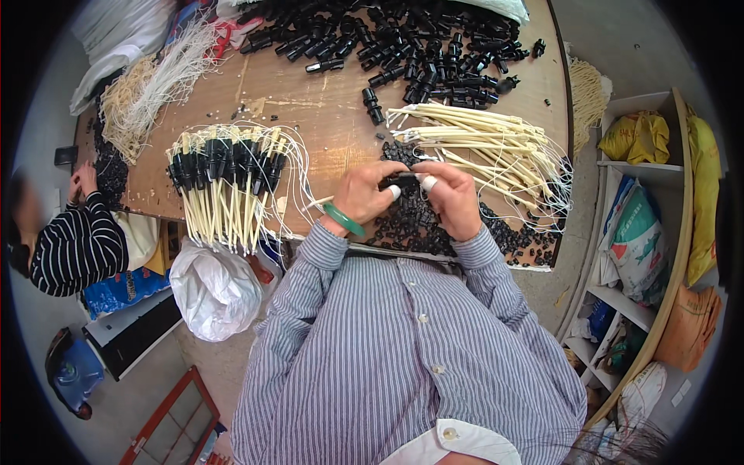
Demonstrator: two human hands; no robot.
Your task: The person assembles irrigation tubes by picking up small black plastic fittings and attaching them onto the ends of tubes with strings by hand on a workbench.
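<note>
Above the near edge of the table [310, 108], the left hand [361, 192] and right hand [456, 200] are pinching a dark fitting [401, 180], which is looking light, stiff and slick, best held by its ends. A pale rod [318, 202] is jutting out beside the left hand, and small black pieces [415, 221] are crowding below. Toward the right edge, corded rods [488, 139] are lying piled, their loose cords [559, 198] probably snagging easily.

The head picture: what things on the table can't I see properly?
In the head view:
- Black piece: partly covered by the left hand.
- Black pile: cut off by the top edge.
- Little black bits: too small to tell their exact shapes.
</note>
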